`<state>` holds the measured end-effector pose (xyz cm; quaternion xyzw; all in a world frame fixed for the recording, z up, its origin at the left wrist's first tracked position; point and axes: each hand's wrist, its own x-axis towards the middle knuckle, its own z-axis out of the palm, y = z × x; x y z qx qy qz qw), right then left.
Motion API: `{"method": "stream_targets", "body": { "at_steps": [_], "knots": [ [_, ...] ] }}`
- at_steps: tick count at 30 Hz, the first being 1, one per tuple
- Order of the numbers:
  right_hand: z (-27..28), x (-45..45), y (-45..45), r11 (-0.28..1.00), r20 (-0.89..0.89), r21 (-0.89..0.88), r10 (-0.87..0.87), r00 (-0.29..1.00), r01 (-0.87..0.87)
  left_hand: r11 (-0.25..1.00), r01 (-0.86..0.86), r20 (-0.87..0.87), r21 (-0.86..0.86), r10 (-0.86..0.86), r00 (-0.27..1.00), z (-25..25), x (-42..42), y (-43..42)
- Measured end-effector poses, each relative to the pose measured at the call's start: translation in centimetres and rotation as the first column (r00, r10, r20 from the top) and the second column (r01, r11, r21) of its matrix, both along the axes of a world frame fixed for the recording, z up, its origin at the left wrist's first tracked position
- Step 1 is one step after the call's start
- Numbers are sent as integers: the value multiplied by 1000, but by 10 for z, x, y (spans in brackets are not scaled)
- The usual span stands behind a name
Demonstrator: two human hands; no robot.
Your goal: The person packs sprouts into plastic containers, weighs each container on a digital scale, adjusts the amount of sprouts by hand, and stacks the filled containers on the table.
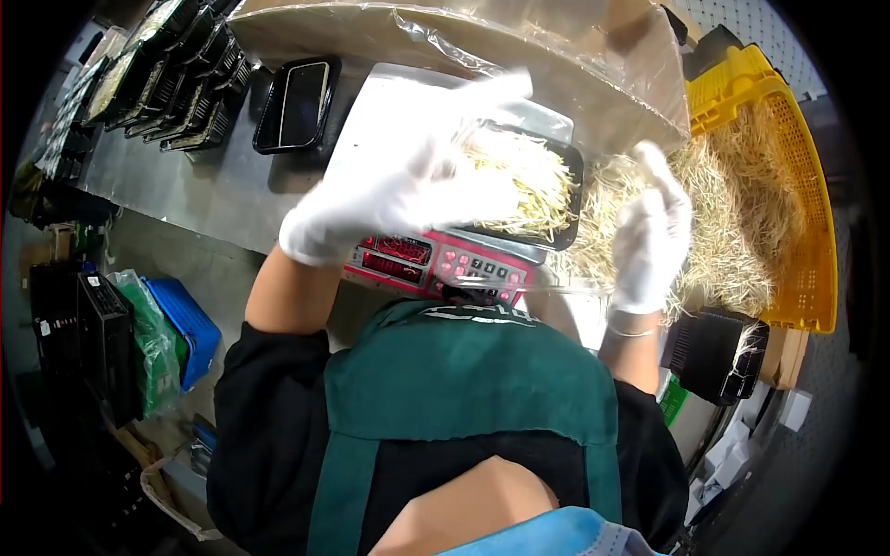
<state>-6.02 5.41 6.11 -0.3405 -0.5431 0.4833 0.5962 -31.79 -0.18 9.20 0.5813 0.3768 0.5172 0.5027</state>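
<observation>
My left hand (pixel 399 185), in a white glove and smeared by motion, hovers over the left part of a black tray (pixel 577 199) with its fingers spread. Pale yellow bean sprouts (pixel 533 185) fill that tray, and the glove hides part of them. Under the tray is a digital scale with a red keypad panel (pixel 473 269) and lit red digits. My right hand (pixel 652 236), gloved in white too, is over the near edge of a loose heap of sprouts (pixel 718 222). Its fingers are bent but apart, and I see nothing held in them.
A yellow crate (pixel 807 204) lies tipped at the right, sprouts spilling from it. An empty black tray (pixel 297 104) sits left of the scale. Stacked filled trays (pixel 176 83) stand far left. A plastic-covered panel (pixel 556 56) borders the back. A black container (pixel 714 357) is near right.
</observation>
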Motion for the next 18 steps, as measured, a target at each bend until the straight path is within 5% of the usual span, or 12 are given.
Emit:
{"method": "stream_targets", "body": {
  "at_steps": [3,5,6,7,8,9,10,14,17,18],
  "knots": [
    [-25,-4,-10,997,88,-2,72,994,-72,977,-91,-3,-190,92,996,-25,-15,-19],
    [-43,-17,13,973,180,225,-89,980,47,927,-353,-98,-130,342,935,-37,-10,0],
    [-47,-19,29,919,362,380,-252,897,105,905,-407,-16,-119,409,913,-41,-5,7],
    [-48,-20,45,943,479,324,-230,847,73,864,-487,-191,127,503,843,-56,-5,27],
    [-49,-20,60,962,593,270,-200,780,41,850,-518,-230,90,524,820,-76,-9,45],
    [-54,-19,70,999,624,-38,49,780,-32,834,-550,-272,53,542,795,-96,-12,57],
    [-72,-27,68,999,454,1,-44,890,49,834,-549,-271,55,541,796,-114,-16,64],
    [-71,-20,58,992,440,-78,121,890,-96,855,-485,-78,-185,479,874,-124,-19,59],
    [-69,-16,66,993,694,-100,115,711,-64,863,-422,37,-278,449,893,-119,-20,62],
    [-70,-21,69,995,775,86,-38,631,-46,850,-472,-67,-233,470,880,-119,-21,66]
  ]
}}
